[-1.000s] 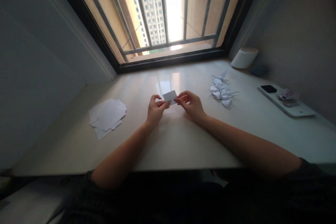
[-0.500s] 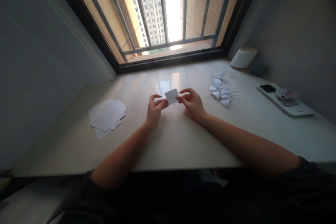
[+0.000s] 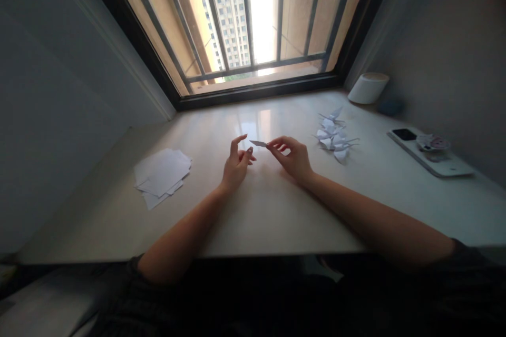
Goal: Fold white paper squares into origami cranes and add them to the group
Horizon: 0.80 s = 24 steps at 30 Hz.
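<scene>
A small folded white paper (image 3: 259, 143) is held above the middle of the pale table (image 3: 276, 205), seen nearly edge-on. My right hand (image 3: 290, 158) pinches its right end between thumb and fingertips. My left hand (image 3: 236, 162) hovers just left of the paper with its fingers apart and the index finger raised, not gripping it.
A loose stack of white sheets (image 3: 162, 176) lies at the left. Several folded paper cranes (image 3: 332, 134) sit right of my hands. A phone on a white board (image 3: 429, 152), a white cylinder (image 3: 367, 88) and a barred window (image 3: 253, 26) lie beyond.
My left hand has let go of the paper and opened. The paper has tipped from facing me to nearly flat, held by my right hand alone.
</scene>
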{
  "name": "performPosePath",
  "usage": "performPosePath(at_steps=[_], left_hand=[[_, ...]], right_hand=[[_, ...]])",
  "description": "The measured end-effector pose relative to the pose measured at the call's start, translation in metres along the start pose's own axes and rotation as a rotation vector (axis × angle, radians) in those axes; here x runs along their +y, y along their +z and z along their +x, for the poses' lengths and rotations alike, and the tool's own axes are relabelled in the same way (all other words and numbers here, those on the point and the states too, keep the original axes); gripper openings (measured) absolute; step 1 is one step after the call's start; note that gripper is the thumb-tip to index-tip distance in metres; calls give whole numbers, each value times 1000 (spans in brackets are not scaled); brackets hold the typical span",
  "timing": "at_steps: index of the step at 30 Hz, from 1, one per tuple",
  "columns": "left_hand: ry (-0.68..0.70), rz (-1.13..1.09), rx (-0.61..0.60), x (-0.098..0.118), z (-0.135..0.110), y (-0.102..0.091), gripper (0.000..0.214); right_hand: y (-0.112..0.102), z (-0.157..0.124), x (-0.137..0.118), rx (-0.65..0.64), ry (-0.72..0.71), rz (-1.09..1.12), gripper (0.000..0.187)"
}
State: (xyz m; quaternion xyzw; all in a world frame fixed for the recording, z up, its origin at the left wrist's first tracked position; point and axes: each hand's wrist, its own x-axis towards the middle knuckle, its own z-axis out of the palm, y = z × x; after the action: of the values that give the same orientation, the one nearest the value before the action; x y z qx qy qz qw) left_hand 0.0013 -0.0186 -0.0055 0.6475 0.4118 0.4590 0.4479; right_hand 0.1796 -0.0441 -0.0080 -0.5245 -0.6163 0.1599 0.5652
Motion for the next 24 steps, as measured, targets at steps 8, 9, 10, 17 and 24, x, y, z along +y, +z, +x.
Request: performPosePath(at_steps=[8,9,10,17,24], left_hand=[[69,-23,-37,2,1,1,26],[75,-28,-25,1,2,1,23],[79,-41,-11,1,2,1,23],[96,-84,28,3,2,-1,20],[44,-174,71,3,4,2,16]], right_hand=[[-4,0,-4,-61,-198,-132,10],[-4,0,-4,-65,-192,-115,10],[-3,0,-3,-71,-177,-85,10],[7,3,13,-173,165,366,28],[10,3,9,-189,334,527,33]])
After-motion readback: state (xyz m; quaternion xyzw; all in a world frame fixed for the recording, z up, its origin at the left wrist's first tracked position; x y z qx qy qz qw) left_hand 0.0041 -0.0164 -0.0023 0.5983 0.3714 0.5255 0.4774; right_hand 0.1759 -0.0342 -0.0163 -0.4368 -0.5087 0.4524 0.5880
